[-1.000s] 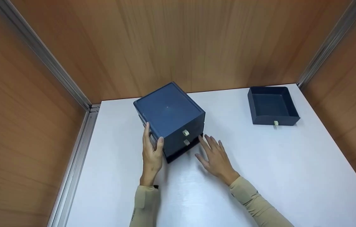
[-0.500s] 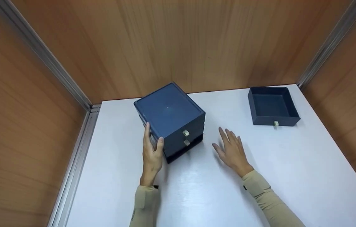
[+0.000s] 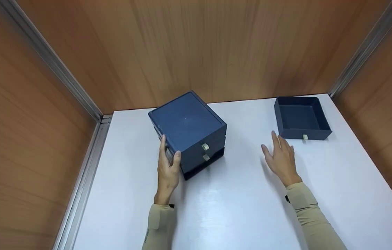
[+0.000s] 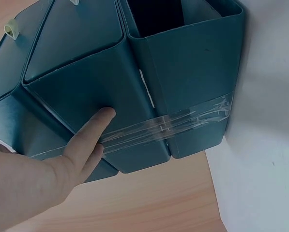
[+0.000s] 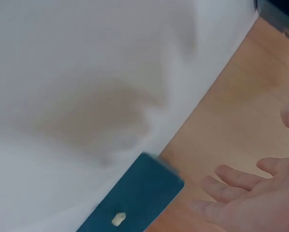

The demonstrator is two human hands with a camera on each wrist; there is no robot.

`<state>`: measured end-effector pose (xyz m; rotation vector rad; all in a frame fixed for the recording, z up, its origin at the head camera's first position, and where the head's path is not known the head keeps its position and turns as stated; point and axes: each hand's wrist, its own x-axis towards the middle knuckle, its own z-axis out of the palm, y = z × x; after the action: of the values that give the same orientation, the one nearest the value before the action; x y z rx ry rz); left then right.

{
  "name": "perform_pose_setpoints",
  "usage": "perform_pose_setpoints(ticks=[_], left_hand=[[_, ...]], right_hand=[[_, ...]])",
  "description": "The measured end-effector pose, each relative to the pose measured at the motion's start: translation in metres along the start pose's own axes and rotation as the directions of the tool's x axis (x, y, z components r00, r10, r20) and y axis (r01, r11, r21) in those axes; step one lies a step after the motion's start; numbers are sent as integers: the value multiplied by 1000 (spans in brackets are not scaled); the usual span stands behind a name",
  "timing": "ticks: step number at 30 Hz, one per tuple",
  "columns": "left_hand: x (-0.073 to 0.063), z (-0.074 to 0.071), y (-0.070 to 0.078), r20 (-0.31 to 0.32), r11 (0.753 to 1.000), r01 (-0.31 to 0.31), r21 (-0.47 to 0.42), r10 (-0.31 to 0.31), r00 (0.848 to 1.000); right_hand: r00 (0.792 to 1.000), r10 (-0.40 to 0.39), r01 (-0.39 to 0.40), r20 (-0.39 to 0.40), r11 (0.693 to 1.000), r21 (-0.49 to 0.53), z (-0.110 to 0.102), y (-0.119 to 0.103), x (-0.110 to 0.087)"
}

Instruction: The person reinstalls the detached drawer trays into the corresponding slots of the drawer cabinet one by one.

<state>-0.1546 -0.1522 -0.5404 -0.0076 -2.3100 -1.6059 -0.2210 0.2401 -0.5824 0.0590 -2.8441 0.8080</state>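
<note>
A dark blue drawer unit (image 3: pixel 187 119) is standing upright on the white table (image 3: pixel 237 201), left of the table's middle and near the wooden back wall (image 3: pixel 196 48). Its three tiers are lying one above another, so the stack is running vertically; which of its dimensions is longest, I cannot tell. Its flat, squarish top is facing up, and its front is turning obliquely toward the person and to the right, with one corner pointing nearly straight at them. Two pale pull tabs (image 3: pixel 205 146) are sticking out from the upper tiers, while the bottom slot (image 3: pixel 202 166) is gaping dark. Clear tape (image 4: pixel 183 121) is running up its left side, crossing the seams between tiers.

The left hand (image 3: pixel 168 173) is resting against that side, its fingers extended and touching the panel rather than wrapping round it. The right hand (image 3: pixel 282 161) is holding nothing, spreading its fingers loosely above the table, near a separate drawer (image 3: pixel 289 134). That drawer is sitting at the far right, opening upward, its front wall and single tab facing the person and its sides running toward the back wall.
</note>
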Motion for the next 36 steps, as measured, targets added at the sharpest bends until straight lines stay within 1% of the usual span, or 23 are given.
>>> perform_pose_setpoints(ticks=[7,12,18,21,25,27,31,36], left_hand=[[-3,0,1,-14,1000,19,-5,-19,1000],[-3,0,2,-12,1000,14,-10,-15,1000],[-4,0,2,-4,1000,15,-26,-15,1000],[-4,2,2,-6,999,18,-28,-18,1000],[-6,2,4,-4,1000,15,-22,-15,1000],[-6,3,5,-3,1000,13,-20,-13,1000],[-5,4,5,-3,1000,10,-23,-11,1000],[-5,5,3,0,1000,8,-22,-8,1000]], right_hand=[[998,56,-56,-33,998,-15,-21,22,7],[994,107,-108,-25,994,-13,-34,34,9],[986,165,-165,-13,985,-40,-47,48,13],[976,218,-217,13,974,-60,-53,55,15],[956,289,-283,59,955,-94,-58,65,17],[951,302,-295,69,950,-104,-59,70,19],[948,309,-299,71,946,-123,-60,79,23],[945,313,-298,95,944,-146,-59,88,27]])
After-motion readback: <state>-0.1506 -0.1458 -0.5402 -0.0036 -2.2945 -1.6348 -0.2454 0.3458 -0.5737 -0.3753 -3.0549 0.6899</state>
